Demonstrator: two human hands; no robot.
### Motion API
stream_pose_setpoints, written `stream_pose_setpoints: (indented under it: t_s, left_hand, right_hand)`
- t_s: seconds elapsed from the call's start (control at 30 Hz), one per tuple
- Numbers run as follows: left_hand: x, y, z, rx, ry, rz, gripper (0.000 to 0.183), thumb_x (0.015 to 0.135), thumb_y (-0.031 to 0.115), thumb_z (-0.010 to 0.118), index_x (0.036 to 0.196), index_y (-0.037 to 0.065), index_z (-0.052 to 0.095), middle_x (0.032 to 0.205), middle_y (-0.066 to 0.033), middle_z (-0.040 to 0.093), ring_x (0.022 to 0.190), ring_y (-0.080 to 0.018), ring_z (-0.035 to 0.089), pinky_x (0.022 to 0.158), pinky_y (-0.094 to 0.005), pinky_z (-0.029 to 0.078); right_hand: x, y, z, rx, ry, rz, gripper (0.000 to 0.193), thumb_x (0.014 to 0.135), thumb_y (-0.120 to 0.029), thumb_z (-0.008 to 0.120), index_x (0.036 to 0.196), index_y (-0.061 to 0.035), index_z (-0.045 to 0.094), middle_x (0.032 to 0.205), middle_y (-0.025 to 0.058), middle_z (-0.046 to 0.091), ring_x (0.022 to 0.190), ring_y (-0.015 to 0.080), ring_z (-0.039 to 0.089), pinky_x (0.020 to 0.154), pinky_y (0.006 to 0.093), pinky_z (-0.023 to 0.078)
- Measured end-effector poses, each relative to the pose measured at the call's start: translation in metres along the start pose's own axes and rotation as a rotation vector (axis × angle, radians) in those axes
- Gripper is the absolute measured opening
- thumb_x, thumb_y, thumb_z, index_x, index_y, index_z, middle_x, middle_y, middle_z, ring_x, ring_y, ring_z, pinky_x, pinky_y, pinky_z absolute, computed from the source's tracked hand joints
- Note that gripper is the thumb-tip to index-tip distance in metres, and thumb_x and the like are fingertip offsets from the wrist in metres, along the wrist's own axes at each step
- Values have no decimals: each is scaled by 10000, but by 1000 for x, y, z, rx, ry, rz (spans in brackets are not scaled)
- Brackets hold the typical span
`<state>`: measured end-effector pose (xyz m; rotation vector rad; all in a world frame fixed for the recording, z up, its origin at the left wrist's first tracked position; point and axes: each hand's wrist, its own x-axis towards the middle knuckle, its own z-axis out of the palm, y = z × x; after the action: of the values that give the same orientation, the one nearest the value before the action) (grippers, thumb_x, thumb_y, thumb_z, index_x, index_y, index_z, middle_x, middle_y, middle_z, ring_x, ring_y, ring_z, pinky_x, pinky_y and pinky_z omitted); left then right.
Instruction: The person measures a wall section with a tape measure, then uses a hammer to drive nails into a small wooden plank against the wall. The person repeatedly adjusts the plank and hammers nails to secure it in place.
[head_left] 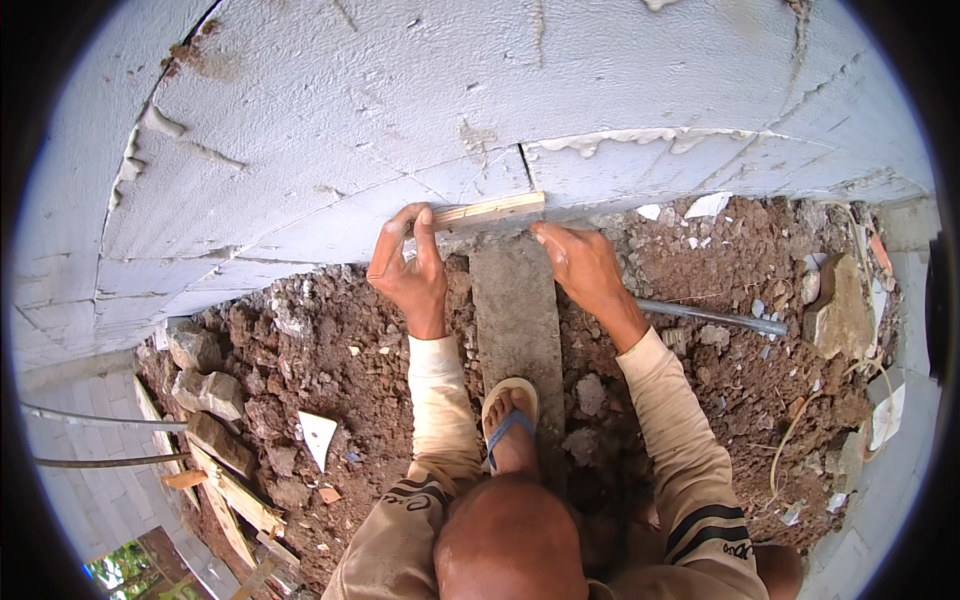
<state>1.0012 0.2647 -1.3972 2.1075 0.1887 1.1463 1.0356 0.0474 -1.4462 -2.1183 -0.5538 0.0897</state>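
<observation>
A short, pale wooden strip (495,210) lies along the lower part of the grey block wall (330,110). My left hand (412,270) grips its left end between thumb and fingers. Close below the strip's right end is my right hand (588,268), its thumb and fingers pinched together. Whatever sits in that pinch, if anything, is too small or hidden to make out. Just above the strip, a dark narrow gap (525,165) runs up between two blocks. Under both hands a concrete beam (515,320) stretches from the wall toward my sandalled foot (510,420).
Rough brown soil (340,350) with rubble flanks the beam. A grey pipe (710,316) lies right of my right wrist. Stones (205,390) and wood scraps (240,490) are at left; a large stone (838,305) and thin cable (790,440) at right.
</observation>
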Motion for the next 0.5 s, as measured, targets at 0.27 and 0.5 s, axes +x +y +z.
stream_pose_setpoints:
  t_s: [0.27,0.5]
  left_hand:
    - [-36,-6,-20,205,-18,-51,580,821,149,864,1318,63,577,1311,-168,538,1272,-325,463,1111,-475,355]
    - [-104,-13,-18,164,-190,-409,385,926,174,758,1253,23,624,1226,-155,601,1214,-285,557,1072,-444,421]
  right_hand:
    - [-28,-18,-24,83,175,-63,298,998,-234,645,1176,4,661,1060,163,678,972,335,638,857,440,507]
    - [-51,-33,-55,240,260,105,223,958,-141,675,1124,7,676,995,137,695,894,278,676,805,402,529]
